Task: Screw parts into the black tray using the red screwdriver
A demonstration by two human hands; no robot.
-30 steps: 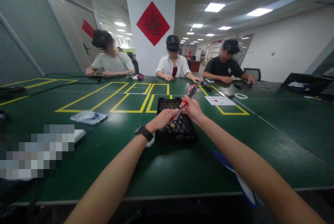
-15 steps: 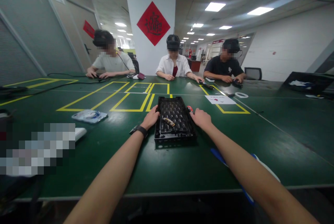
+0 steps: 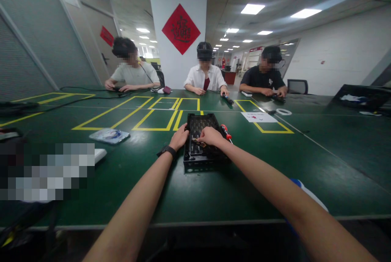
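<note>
A black open-topped plastic casing (image 3: 190,159) with a patterned floor lies on the green table. My left hand (image 3: 179,136) is closed around its left edge. Over the inside of the casing is my right hand (image 3: 210,136), fingers pinched on a small circuit board (image 3: 202,144) that shows yellowish below the fingertips. Part of the board is covered by the hand. Against the casing's right side rests a screwdriver (image 3: 226,132) with a red and black handle, its shaft pointing towards me.
A clear plastic bag (image 3: 110,135) lies to the left. Farther right are a printed sheet (image 3: 259,117) and a white ring (image 3: 284,112). A blue and white object (image 3: 310,195) is partly behind my right forearm. Three people sit across the table (image 3: 146,172), which has yellow tape outlines.
My right hand has left the screwdriver beside the casing and moved left onto the circuit board. My left hand stays on the casing. A person opposite has shifted a dark tool.
</note>
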